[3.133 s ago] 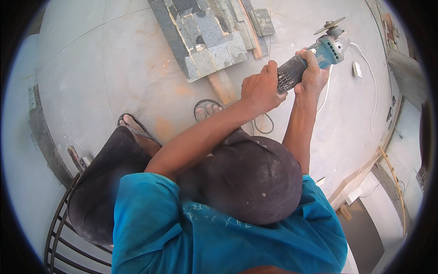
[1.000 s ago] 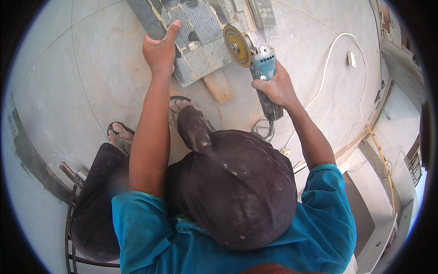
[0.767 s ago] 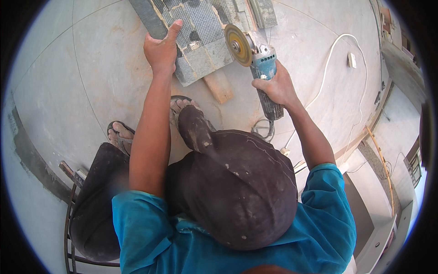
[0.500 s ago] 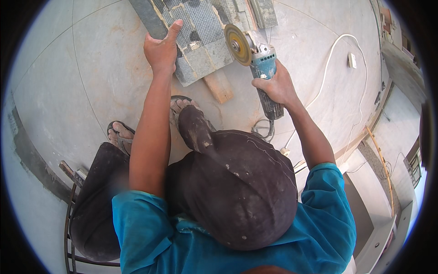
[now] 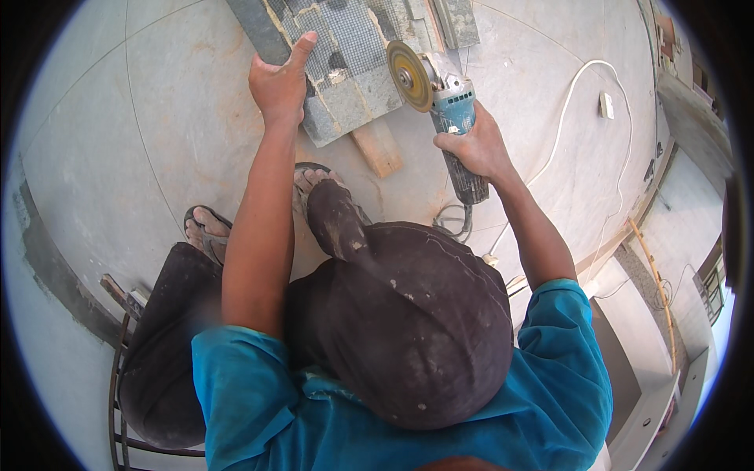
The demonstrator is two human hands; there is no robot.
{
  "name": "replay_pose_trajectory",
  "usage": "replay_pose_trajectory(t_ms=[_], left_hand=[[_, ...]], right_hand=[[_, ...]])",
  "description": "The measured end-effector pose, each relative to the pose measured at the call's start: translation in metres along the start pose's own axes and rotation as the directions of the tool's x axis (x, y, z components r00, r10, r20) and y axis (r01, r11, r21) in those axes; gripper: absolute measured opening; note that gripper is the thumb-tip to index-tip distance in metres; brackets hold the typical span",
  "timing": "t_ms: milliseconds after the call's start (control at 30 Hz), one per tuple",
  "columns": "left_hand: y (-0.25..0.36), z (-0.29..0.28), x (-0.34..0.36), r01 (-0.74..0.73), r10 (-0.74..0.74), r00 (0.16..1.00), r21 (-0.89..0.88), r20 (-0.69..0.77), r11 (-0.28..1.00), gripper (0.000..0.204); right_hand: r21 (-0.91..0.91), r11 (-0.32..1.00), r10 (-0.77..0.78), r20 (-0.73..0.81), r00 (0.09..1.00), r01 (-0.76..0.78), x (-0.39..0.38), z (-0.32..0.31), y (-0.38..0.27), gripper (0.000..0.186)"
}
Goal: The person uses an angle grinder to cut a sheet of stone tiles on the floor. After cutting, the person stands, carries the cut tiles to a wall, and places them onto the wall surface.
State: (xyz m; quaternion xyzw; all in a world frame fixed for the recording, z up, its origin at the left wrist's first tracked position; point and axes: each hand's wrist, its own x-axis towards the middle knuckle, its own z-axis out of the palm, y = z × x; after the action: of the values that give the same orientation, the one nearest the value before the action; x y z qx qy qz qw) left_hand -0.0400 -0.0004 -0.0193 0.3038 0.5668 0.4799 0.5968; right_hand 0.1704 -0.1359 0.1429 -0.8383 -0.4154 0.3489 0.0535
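My right hand is wrapped around the body of a teal and black angle grinder. Its yellowish cutting disc stands on edge, just right of a grey stone slab and close to it. Mesh backing and pale adhesive streaks cover much of the slab's upward face. At its near left edge my left hand grips the slab, thumb lying on top and the other fingers hidden beneath. Under the slab's near end a wooden block pokes out. Whether the disc is spinning cannot be told.
Beyond the grinder lies another grey stone strip. A white cable curves over the tiled floor at right, near a small white block. My sandalled feet are close to the slab. A metal frame stands at lower left.
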Motion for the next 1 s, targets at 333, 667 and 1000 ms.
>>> replay_pose_trajectory(t_ms=[333, 667, 1000], left_hand=[[0.001, -0.006, 0.000, 0.057, -0.058, 0.998, 0.071, 0.010, 0.996, 0.072], [-0.004, -0.009, 0.003, 0.051, -0.051, 0.999, 0.090, 0.001, 0.995, 0.071], [-0.006, -0.011, 0.003, 0.016, -0.014, 1.000, 0.111, -0.022, 0.994, 0.074]], right_hand=[[-0.014, 1.000, -0.023, -0.013, 1.000, 0.023, 0.003, 0.003, -0.003, 0.060], [-0.022, 0.999, -0.027, -0.025, 0.999, 0.027, 0.010, 0.005, -0.008, 0.058], [-0.004, 0.999, -0.044, -0.029, 0.999, 0.044, 0.016, 0.005, -0.013, 0.059]])
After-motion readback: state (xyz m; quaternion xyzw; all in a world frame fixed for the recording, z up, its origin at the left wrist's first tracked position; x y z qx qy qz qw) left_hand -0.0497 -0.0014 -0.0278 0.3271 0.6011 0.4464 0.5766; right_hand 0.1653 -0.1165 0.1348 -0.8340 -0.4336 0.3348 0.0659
